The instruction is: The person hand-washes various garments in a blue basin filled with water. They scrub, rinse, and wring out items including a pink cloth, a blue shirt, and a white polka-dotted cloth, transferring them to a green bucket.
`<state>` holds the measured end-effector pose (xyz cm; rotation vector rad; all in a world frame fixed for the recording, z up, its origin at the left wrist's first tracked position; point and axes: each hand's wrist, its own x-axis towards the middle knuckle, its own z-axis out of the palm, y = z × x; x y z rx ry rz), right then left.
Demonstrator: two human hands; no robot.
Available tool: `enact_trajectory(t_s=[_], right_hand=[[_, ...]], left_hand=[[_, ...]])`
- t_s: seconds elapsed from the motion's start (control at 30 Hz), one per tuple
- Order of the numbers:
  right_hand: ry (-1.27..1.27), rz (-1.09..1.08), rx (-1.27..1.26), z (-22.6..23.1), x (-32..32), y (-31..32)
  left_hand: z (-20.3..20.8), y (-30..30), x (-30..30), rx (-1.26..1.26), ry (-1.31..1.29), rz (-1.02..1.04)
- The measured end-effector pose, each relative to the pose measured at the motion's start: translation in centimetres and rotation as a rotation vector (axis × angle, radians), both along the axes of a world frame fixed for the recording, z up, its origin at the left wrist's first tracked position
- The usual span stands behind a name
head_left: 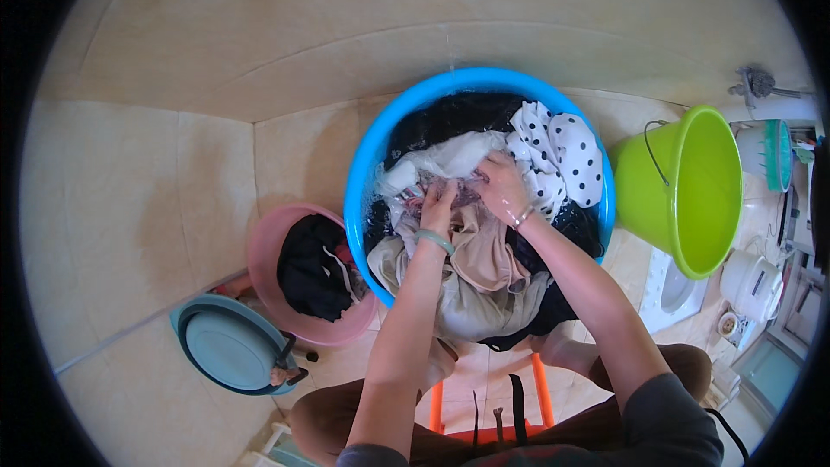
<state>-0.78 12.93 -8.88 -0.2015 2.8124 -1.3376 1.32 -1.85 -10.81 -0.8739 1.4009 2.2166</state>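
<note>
A large blue tub (359, 207) stands before me, full of wet laundry. Inside it, my left hand (439, 206) and my right hand (501, 188) come close together, closed on a wet white garment (450, 156); reddish patterned cloth shows between them. Splashing water partly blurs the fingertips. Right of my right hand lies a white cloth with black dots (560, 154). Dark clothing (450, 117) fills the tub's far side. Below my hands are a beige-pink garment (484, 246) and a pale cream one (484, 310).
To the left stand a pink basin (264, 246) with dark clothes (311, 268) and a grey-blue basin (229, 350). A lime-green bucket (644, 182) stands at the tub's right, near a white floor toilet (674, 290). Orange stool legs (541, 389) show below me. A tiled wall (450, 9) rises behind.
</note>
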Motion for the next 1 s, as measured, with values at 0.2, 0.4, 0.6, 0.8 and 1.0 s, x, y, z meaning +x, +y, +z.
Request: enact_trajectory(t_s=[0.2, 0.4, 0.6, 0.8, 1.0], right_hand=[[0.189, 0.284, -0.259, 16.2, 4.6, -0.4], [0.367, 0.168, 0.044, 20.4, 10.1, -4.0], [0.627, 0.012, 0.136, 19.0, 9.6, -7.7], [0.642, -0.049, 0.033, 19.6, 6.6, -6.4], [0.546, -0.081, -0.263, 18.0, 3.6, -5.3]], left_hand=[[6.1, -1.0, -0.3, 0.794, 0.086, -0.069], [14.8, 0.1, -0.6, 0.905, 0.185, -0.167], [15.1, -0.7, 2.3, 1.041, 0.211, -0.161], [11.4, -0.4, 1.9, 0.91, 0.256, -0.005], [7.9, -0.8, 1.8, 0.676, 0.505, 0.077]])
